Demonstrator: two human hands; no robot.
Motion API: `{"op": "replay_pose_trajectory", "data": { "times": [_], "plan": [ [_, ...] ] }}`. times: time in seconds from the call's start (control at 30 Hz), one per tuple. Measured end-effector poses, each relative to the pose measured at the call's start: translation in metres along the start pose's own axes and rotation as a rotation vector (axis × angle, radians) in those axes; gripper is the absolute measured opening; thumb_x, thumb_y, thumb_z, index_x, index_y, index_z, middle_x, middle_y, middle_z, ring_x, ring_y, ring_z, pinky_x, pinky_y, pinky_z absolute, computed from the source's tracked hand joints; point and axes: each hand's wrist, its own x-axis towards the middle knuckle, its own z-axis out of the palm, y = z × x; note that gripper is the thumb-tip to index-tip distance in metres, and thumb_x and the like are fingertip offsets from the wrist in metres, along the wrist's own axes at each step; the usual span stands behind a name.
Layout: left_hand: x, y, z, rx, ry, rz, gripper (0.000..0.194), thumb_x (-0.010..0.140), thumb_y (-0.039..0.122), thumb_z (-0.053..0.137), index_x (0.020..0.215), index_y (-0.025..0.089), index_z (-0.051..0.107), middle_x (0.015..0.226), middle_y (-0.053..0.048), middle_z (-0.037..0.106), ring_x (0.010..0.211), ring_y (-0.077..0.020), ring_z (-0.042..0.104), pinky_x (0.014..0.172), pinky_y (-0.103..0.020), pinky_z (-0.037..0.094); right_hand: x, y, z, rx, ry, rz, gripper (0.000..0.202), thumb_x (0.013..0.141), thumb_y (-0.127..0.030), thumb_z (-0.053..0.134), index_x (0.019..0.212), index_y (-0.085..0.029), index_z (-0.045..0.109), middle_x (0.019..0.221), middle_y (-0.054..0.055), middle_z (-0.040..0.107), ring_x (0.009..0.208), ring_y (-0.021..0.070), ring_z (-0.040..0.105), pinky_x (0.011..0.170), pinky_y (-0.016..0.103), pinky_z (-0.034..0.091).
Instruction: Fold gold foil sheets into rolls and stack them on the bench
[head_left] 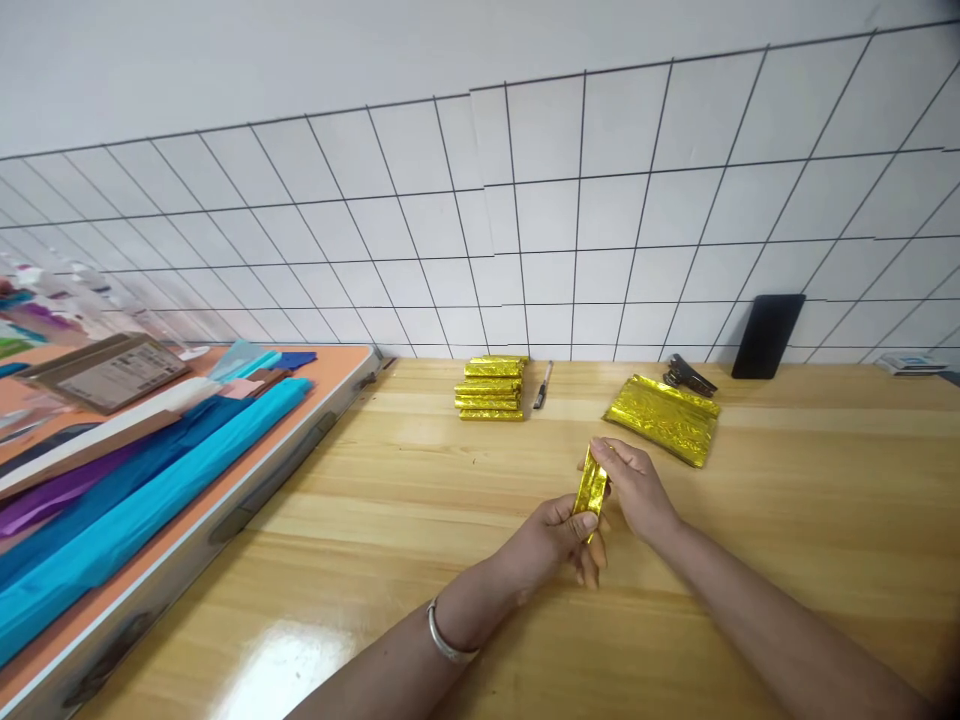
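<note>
A narrow folded strip of shiny gold foil (592,484) is held upright above the wooden table (420,520). My left hand (568,540) pinches its lower end, thumb on the front, other fingers partly behind it. At the upper end, my right hand (628,482) grips the strip with the thumb on top; its fingertips are mostly hidden. Behind my hands lies a stack of similar folded gold strips (489,390). To the right rests a wider flat piece of gold foil (664,420).
A black clip (688,376) touches or nearly touches the wide foil. A pen (543,386) lies beside the stack. Against the tiled wall leans a black phone-like slab (769,336). On the left, an orange-topped surface (352,362) carries coloured paper rolls (187,500) and a cardboard piece (120,375).
</note>
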Motion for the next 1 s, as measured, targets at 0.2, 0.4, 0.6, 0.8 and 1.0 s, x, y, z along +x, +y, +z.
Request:
{"op": "replay_pose_trajectory", "data": {
  "times": [0.2,0.4,0.6,0.8,1.0],
  "plan": [
    [0.0,-0.006,0.007,0.022,0.089,0.053,0.034,0.08,0.048,0.056,0.078,0.014,0.047,0.05,0.005,0.051,0.032,-0.0059,0.044,0.035,-0.017,0.027,-0.001,-0.003,0.003,-0.064,0.05,-0.024,0.045,0.085,-0.057,0.042,0.075,-0.017,0.059,0.056,-0.002,0.046,0.049,0.0106,0.043,0.044,0.022,0.036],
    [0.0,-0.009,0.015,0.076,0.136,0.094,0.036,0.081,0.05,0.054,0.076,0.016,0.044,0.042,0.01,0.038,0.028,-0.0034,0.03,0.032,-0.017,0.021,-0.003,-0.005,0.003,-0.125,0.092,-0.074,0.042,0.086,-0.054,0.041,0.069,-0.018,0.056,0.055,-0.002,0.046,0.049,0.0106,0.043,0.046,0.022,0.035],
    [0.001,-0.012,0.012,0.074,0.138,0.08,0.035,0.081,0.051,0.053,0.078,0.016,0.046,0.043,0.01,0.037,0.028,-0.0035,0.03,0.032,-0.017,0.021,-0.001,-0.001,0.003,-0.07,0.075,-0.061,0.045,0.084,-0.058,0.041,0.07,-0.018,0.056,0.057,-0.002,0.048,0.049,0.0109,0.043,0.046,0.023,0.035],
    [0.005,-0.018,0.006,0.053,0.204,0.152,0.033,0.086,0.048,0.048,0.079,0.016,0.045,0.047,0.008,0.044,0.032,-0.0045,0.037,0.036,-0.018,0.024,0.0,0.007,0.006,0.086,-0.159,-0.015,0.034,0.076,-0.051,0.059,0.074,-0.018,0.053,0.06,-0.005,0.046,0.052,0.0089,0.042,0.049,0.021,0.034],
    [0.007,-0.016,0.005,0.062,0.287,0.181,0.036,0.086,0.049,0.047,0.073,0.016,0.04,0.048,0.008,0.042,0.033,-0.0032,0.035,0.038,-0.017,0.024,-0.002,0.021,0.012,0.159,-0.228,0.07,0.032,0.073,-0.048,0.063,0.078,-0.017,0.056,0.067,-0.003,0.054,0.058,0.0106,0.049,0.055,0.023,0.039]
  ]
}}
